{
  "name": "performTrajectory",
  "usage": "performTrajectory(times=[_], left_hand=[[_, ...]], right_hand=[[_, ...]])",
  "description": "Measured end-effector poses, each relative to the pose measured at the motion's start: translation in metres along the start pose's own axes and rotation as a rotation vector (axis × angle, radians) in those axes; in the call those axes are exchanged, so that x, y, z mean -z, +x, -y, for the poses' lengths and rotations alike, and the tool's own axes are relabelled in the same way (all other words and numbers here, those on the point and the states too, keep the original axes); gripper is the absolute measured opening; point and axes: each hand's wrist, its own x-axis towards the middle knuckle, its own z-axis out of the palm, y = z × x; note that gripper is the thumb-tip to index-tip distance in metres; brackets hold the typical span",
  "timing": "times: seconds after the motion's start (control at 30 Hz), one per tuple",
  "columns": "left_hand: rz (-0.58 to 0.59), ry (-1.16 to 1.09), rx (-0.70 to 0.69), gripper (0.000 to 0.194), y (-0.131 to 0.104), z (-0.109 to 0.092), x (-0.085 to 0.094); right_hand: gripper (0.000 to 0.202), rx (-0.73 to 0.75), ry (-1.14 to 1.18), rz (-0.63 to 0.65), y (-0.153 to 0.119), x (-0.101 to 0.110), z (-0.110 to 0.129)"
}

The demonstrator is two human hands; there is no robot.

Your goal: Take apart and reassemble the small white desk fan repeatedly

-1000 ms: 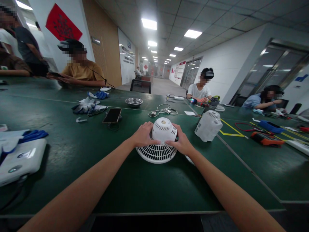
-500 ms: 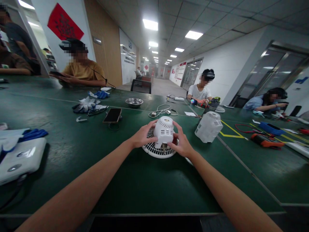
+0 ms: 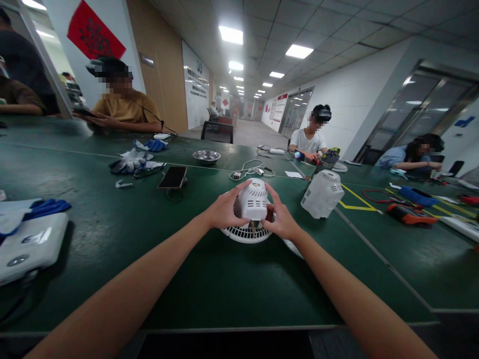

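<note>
A white vented fan motor cover (image 3: 254, 201) is upright in front of me, above a round white fan grille (image 3: 247, 236) lying face down on the green table. My left hand (image 3: 225, 207) grips the cover's left side, with its thumb at the lower edge. From the right, my right hand (image 3: 281, 217) holds the other side, thumb also low. Between the thumbs, below the cover's edge, a dark gap shows part of the inside. The fingertips behind the cover are partly hidden. A white piece (image 3: 293, 248) lies partly behind my right wrist.
A white plastic housing (image 3: 322, 195) stands to the right, near an orange multimeter (image 3: 410, 214). Beyond my hands are a white cable (image 3: 250, 170), a metal bowl (image 3: 206, 157) and a phone (image 3: 172, 177). Gloves (image 3: 132, 163) lie left. Several people sit around the table.
The motor cover has risen slightly off the grille in both hands, and the gap under its lower edge looks larger. The view has shifted a little.
</note>
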Motion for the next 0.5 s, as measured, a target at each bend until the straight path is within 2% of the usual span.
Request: performTrajectory(times=[0.2, 0.5], left_hand=[[-0.018, 0.021, -0.008, 0.104, -0.0002, 0.0022, -0.0009], [0.013, -0.041, 0.010, 0.102, -0.0005, 0.0037, 0.0037]], right_hand=[[0.099, -0.031, -0.003, 0.014, 0.0023, 0.0013, 0.0013], [0.095, -0.038, -0.023, 0.036, 0.0037, 0.0039, 0.0026]])
